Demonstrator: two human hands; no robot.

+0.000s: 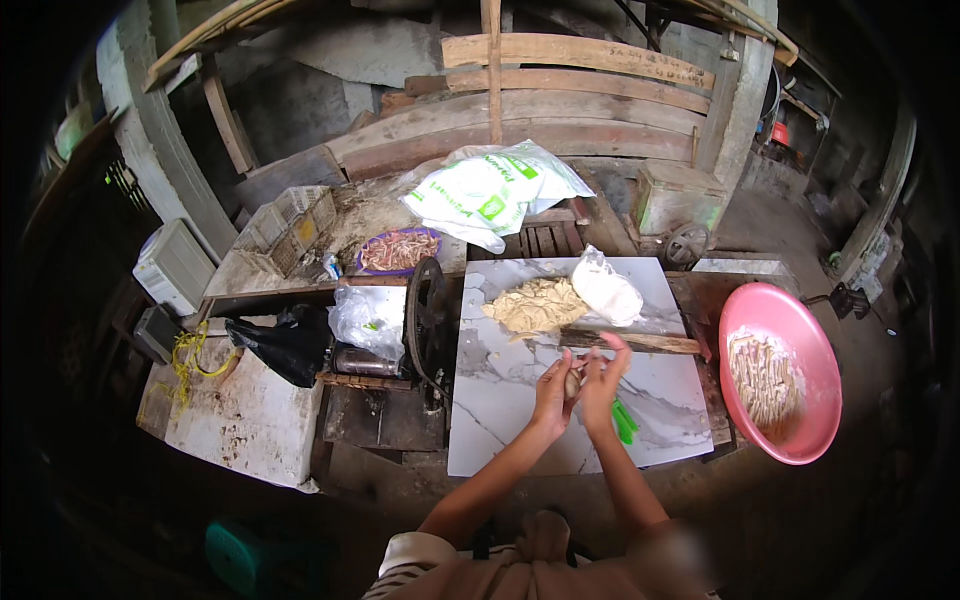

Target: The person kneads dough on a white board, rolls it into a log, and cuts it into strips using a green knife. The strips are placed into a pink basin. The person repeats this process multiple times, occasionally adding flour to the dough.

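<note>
Over the near middle of a white marble-patterned board, my left hand has its fingers closed round a small pale piece, perhaps dough; its exact kind is mostly hidden. Pressed up against it is my right hand, its fingertips at the same piece and one finger raised. Just beyond the hands lies a wooden stick, floury at its left part. Behind that are a heap of flat yellowish dough pieces and a white bag of flour. A bright green-handled tool rests beside my right wrist.
A pink basin with floured strips stands at right. Left of the board is a hand-wheel machine with a plastic bag on it. Farther back sit a purple-rimmed dish of reddish pieces, a plastic crate and white-green sacks.
</note>
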